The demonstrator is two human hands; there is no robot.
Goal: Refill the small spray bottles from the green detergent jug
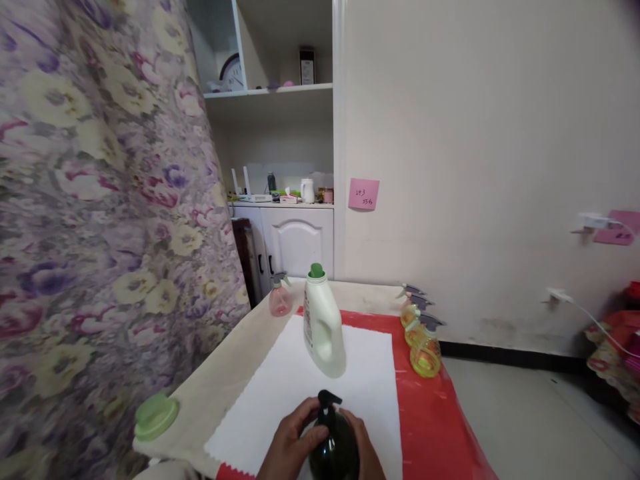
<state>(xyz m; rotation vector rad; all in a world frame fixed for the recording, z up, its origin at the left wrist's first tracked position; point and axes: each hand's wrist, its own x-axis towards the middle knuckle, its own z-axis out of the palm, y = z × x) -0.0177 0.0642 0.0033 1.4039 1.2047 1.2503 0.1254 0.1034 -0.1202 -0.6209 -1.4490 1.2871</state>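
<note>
A dark green pump bottle (334,451) with a black pump head stands on the white sheet (280,393) at the table's near edge. My left hand (289,445) wraps its fingers round the bottle's neck and left side. My right hand (367,448) presses against the bottle's right side. Behind the bottle a white jug (324,325) with a green cap stands upright on the same sheet.
Yellow-orange spray bottles (423,340) line the red cloth (430,413) on the right. A pink spray bottle (280,297) stands at the back left, a green lid (156,416) at the near left corner. A floral curtain (100,200) hangs close on the left.
</note>
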